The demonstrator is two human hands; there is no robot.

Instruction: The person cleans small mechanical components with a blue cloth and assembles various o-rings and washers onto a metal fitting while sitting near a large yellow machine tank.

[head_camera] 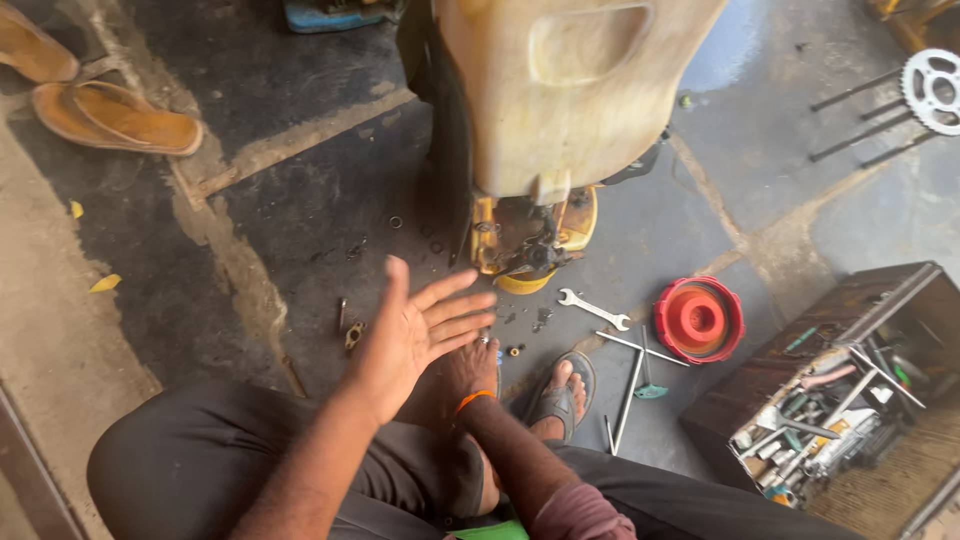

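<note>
Grey concrete floor [200,260], stained, cracked w/ pale seams. 2 hands: left hand [415,335] raised palm-up, fingers [455,305] spread apart, holding nothing. Right hand [472,365] low just behind it, orange band at wrist, fingertips down by the floor, partly hidden by the left hand; can't tell if its fingers are apart or closed. Just left of the left fingers: 2 small metal bits [348,328], shape hard to make out. Right of the fingers: 1 open-end wrench [594,309], shiny steel; 1 red round ribbed plastic cap [699,319]; a few thin metal rods [632,375]. Ahead of the fingers: 1 cream plastic tank [560,90], top cut off, w/ yellow machine part [530,245] under it. Far right: 1 dark wooden toolbox [840,390], cluttered, contents unclear. 1 sprocket [932,90] cut off at edge. 2 tan sandals [115,115] far left.
</note>
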